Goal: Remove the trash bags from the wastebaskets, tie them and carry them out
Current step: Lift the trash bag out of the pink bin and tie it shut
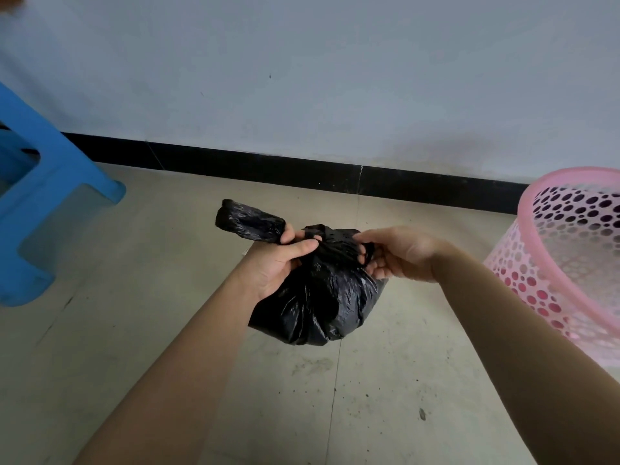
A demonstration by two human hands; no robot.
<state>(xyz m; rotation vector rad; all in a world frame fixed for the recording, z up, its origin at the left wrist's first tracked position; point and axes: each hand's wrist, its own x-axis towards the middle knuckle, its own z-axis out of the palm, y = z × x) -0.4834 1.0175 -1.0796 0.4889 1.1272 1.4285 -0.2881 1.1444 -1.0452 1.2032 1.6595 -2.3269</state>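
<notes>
Left hand [278,263] and right hand [399,255] each pinch a twisted tail of the black trash bag [315,297], held above the floor [385,397]. I judge the knot perhaps half-drawn; pink wastebasket [536,263] emptied, carrying out remains.

A blue plastic stool [40,193] stood at the left edge of the frame, one leg planted on the pale tiled floor [161,297] near the wall. A black baseboard [268,166] ran along the foot of the grey-white wall [302,62]. Dark specks and scuff marks dotted the floor tiles, and a thin grout line ran toward the baseboard.
</notes>
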